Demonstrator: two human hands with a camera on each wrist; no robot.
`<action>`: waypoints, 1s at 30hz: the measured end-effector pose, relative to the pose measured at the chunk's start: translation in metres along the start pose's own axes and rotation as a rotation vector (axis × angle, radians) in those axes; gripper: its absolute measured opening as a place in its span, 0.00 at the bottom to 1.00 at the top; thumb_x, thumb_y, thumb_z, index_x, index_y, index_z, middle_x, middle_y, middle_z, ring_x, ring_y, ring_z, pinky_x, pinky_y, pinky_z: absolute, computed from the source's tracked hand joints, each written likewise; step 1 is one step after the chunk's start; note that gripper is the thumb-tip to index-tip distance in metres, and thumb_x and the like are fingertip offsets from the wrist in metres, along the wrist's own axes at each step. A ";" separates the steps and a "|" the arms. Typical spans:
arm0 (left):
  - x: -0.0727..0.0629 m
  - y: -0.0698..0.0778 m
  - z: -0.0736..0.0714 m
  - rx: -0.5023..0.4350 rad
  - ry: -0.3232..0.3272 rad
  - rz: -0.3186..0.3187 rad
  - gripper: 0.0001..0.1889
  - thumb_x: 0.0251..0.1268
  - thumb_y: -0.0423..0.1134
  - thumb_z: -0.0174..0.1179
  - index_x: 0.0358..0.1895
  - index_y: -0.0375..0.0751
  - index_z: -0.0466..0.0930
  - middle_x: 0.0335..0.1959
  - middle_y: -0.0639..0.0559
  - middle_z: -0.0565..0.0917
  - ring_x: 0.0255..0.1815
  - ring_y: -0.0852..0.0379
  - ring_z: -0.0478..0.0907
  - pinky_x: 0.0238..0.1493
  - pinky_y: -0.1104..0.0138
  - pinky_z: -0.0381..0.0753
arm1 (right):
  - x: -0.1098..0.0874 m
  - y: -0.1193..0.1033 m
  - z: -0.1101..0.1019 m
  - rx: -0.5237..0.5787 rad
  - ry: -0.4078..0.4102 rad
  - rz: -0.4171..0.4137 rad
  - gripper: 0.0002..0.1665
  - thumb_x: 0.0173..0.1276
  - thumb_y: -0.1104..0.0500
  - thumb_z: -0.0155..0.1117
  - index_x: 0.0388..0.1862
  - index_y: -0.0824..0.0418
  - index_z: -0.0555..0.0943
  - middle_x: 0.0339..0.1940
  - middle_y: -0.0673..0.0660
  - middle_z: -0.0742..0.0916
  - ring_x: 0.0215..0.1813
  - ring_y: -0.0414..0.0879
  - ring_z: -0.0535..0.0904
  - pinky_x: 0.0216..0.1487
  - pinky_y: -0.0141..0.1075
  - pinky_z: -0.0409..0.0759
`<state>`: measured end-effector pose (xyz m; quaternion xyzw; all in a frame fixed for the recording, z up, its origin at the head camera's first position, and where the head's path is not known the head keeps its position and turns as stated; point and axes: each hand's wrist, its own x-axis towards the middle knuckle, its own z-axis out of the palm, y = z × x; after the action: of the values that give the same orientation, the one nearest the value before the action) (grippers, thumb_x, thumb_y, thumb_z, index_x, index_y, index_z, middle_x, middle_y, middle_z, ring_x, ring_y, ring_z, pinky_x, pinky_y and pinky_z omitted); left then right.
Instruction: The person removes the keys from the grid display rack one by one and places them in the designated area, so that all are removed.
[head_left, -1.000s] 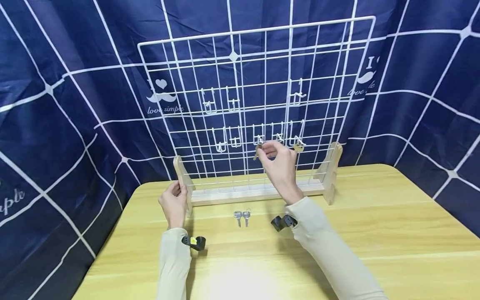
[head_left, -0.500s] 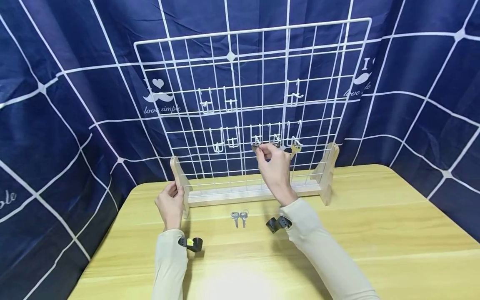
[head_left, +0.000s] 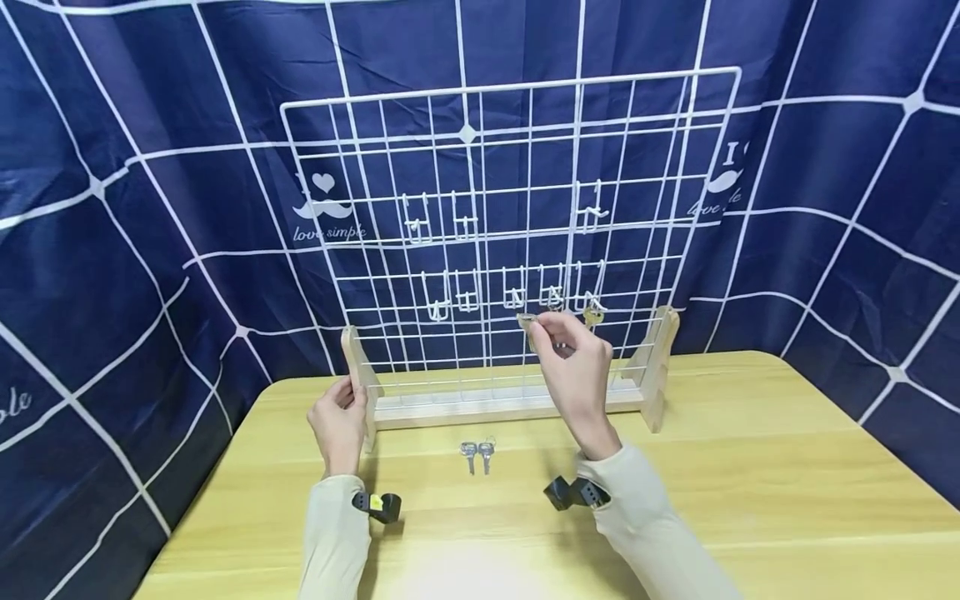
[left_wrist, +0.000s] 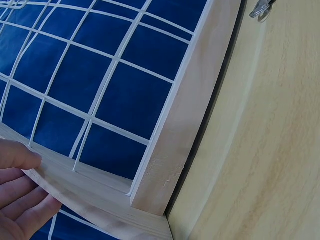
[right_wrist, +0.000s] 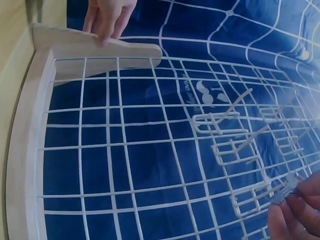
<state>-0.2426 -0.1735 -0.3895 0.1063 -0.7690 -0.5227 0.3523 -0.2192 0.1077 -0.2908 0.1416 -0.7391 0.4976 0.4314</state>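
Observation:
My right hand (head_left: 576, 367) pinches a key (head_left: 527, 320) between thumb and fingertips, just in front of the lower row of hooks. In the right wrist view the key (right_wrist: 286, 189) shows its metal blade beside a white wire hook (right_wrist: 252, 200). A bare white hook (head_left: 514, 297) is just above and left of the key in the head view. My left hand (head_left: 339, 423) grips the left wooden upright (head_left: 360, 358) of the mesh rack, its thumb on the near face (left_wrist: 60, 172). A brass-coloured key (head_left: 593, 315) hangs on the rightmost lower hook.
A white wire grid (head_left: 528, 87) stands in a wooden base (head_left: 465, 414) and carries several hooks in two rows. Two silver keys, a left key (head_left: 468, 454) and a right key (head_left: 487, 454), lie on the wooden table (head_left: 450, 517). A blue curtain (head_left: 112, 275) hangs behind.
My right hand has drawn the key away from the lower middle hook, back and slightly right. The left hand keeps its grip on the upright. The head view has tilted slightly upward.

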 end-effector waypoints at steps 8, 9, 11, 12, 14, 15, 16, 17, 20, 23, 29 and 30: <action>-0.004 -0.004 -0.002 0.016 -0.008 0.009 0.12 0.60 0.26 0.61 0.47 0.25 0.82 0.42 0.32 0.85 0.42 0.40 0.85 0.45 0.54 0.83 | -0.010 0.014 -0.003 0.002 -0.056 0.063 0.04 0.61 0.64 0.69 0.34 0.64 0.85 0.27 0.56 0.89 0.28 0.46 0.84 0.29 0.24 0.80; -0.003 -0.004 -0.001 0.019 -0.006 0.005 0.12 0.60 0.26 0.61 0.47 0.26 0.82 0.42 0.33 0.85 0.42 0.41 0.85 0.45 0.54 0.83 | -0.012 0.017 -0.003 0.001 -0.082 0.080 0.04 0.61 0.64 0.69 0.34 0.64 0.85 0.28 0.56 0.89 0.30 0.47 0.84 0.30 0.24 0.80; -0.003 -0.002 -0.001 0.026 -0.001 -0.002 0.13 0.60 0.27 0.61 0.47 0.26 0.83 0.42 0.33 0.85 0.42 0.41 0.85 0.45 0.54 0.82 | -0.017 0.022 -0.003 -0.014 -0.140 0.118 0.04 0.60 0.64 0.70 0.35 0.63 0.85 0.30 0.56 0.89 0.32 0.47 0.85 0.31 0.26 0.81; -0.002 -0.002 -0.001 0.030 0.000 -0.003 0.13 0.60 0.27 0.61 0.47 0.26 0.83 0.42 0.34 0.85 0.42 0.41 0.85 0.45 0.54 0.82 | -0.019 0.025 -0.003 -0.019 -0.169 0.137 0.04 0.60 0.64 0.70 0.35 0.63 0.85 0.30 0.56 0.89 0.32 0.48 0.84 0.32 0.27 0.82; -0.002 0.000 -0.001 0.036 0.000 0.003 0.12 0.60 0.27 0.61 0.47 0.26 0.83 0.42 0.34 0.85 0.42 0.41 0.85 0.45 0.54 0.82 | -0.023 0.031 -0.003 -0.021 -0.224 0.184 0.05 0.60 0.64 0.70 0.35 0.64 0.85 0.31 0.57 0.89 0.33 0.48 0.85 0.34 0.29 0.83; -0.002 0.000 0.000 0.037 -0.001 0.006 0.12 0.60 0.26 0.61 0.47 0.26 0.82 0.42 0.34 0.85 0.42 0.41 0.85 0.45 0.54 0.82 | -0.025 0.035 -0.003 -0.012 -0.255 0.217 0.05 0.60 0.64 0.70 0.34 0.64 0.85 0.31 0.58 0.89 0.33 0.49 0.85 0.33 0.31 0.83; -0.001 0.000 0.000 0.038 0.001 0.011 0.12 0.60 0.26 0.61 0.47 0.26 0.82 0.41 0.33 0.85 0.42 0.41 0.85 0.45 0.54 0.82 | -0.026 0.038 -0.002 -0.001 -0.291 0.257 0.05 0.59 0.65 0.70 0.34 0.65 0.84 0.30 0.59 0.89 0.31 0.50 0.85 0.33 0.32 0.83; 0.000 0.000 -0.001 0.036 0.002 0.014 0.12 0.60 0.26 0.61 0.47 0.25 0.82 0.41 0.33 0.85 0.42 0.40 0.85 0.45 0.54 0.82 | -0.028 0.041 -0.002 0.016 -0.332 0.306 0.05 0.59 0.66 0.69 0.34 0.66 0.84 0.30 0.59 0.88 0.31 0.51 0.85 0.33 0.33 0.84; 0.001 0.000 -0.001 0.034 0.006 0.016 0.12 0.59 0.25 0.60 0.47 0.25 0.82 0.42 0.33 0.85 0.42 0.40 0.85 0.45 0.54 0.82 | -0.034 0.054 0.002 0.070 -0.452 0.481 0.05 0.59 0.69 0.67 0.35 0.69 0.82 0.28 0.61 0.88 0.28 0.50 0.85 0.33 0.36 0.85; 0.002 0.000 -0.002 0.028 0.005 0.010 0.13 0.60 0.25 0.60 0.47 0.25 0.82 0.42 0.32 0.84 0.43 0.40 0.84 0.45 0.54 0.82 | -0.042 0.067 0.007 0.111 -0.549 0.642 0.06 0.58 0.72 0.65 0.36 0.71 0.81 0.28 0.61 0.88 0.27 0.47 0.84 0.35 0.40 0.86; 0.001 -0.001 0.000 0.039 -0.003 0.009 0.13 0.60 0.25 0.60 0.48 0.25 0.82 0.42 0.33 0.85 0.43 0.40 0.85 0.45 0.54 0.82 | -0.060 0.091 0.009 0.188 -0.675 0.874 0.10 0.58 0.74 0.63 0.40 0.72 0.79 0.28 0.60 0.86 0.26 0.45 0.83 0.33 0.37 0.86; 0.000 -0.001 0.000 0.044 -0.003 0.011 0.12 0.60 0.25 0.60 0.48 0.25 0.82 0.42 0.33 0.85 0.42 0.41 0.85 0.45 0.53 0.83 | -0.062 0.094 0.009 0.195 -0.697 0.895 0.10 0.58 0.74 0.63 0.40 0.73 0.78 0.28 0.61 0.86 0.25 0.45 0.83 0.32 0.36 0.85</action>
<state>-0.2433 -0.1740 -0.3900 0.1089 -0.7815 -0.5037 0.3518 -0.2472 0.1297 -0.3982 0.0098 -0.7762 0.6216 -0.1054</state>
